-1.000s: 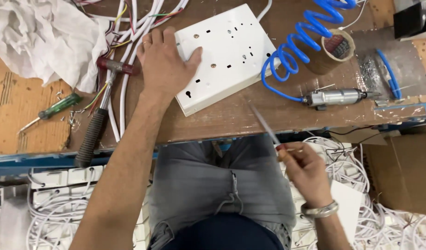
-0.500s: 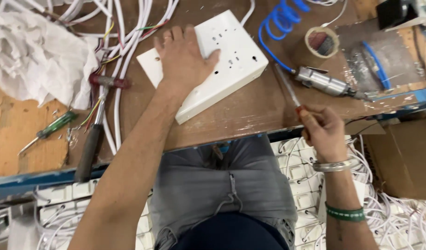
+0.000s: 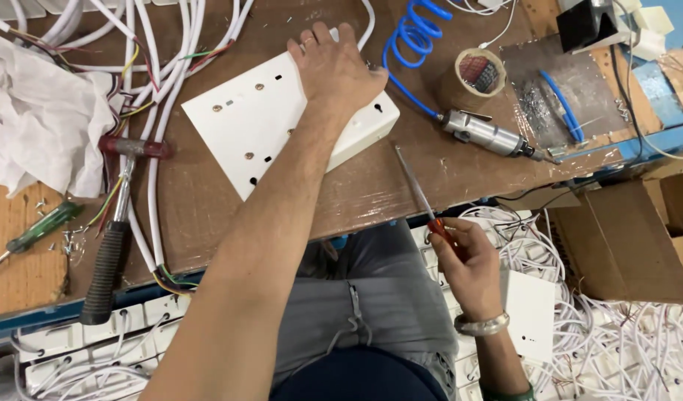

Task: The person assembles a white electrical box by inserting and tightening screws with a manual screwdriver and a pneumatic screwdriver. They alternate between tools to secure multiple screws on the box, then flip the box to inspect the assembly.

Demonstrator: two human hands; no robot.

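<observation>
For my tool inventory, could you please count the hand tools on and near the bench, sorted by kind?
Screwdrivers: 2, a red-handled screwdriver in the right hand, a green-handled screwdriver
Hammers: 1, hammer
Air-powered drivers: 1, air driver
Total: 4

Two screwdrivers [image 3: 419, 194] [image 3: 33, 234], one hammer [image 3: 115, 230]

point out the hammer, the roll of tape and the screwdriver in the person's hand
hammer [image 3: 104, 275]: head view, on its black rubber grip.
roll of tape [image 3: 466, 93]: head view, on its outer brown side.
red-handled screwdriver [image 3: 414, 182]: head view, on its metal shaft above the right hand [image 3: 471, 267].
</observation>
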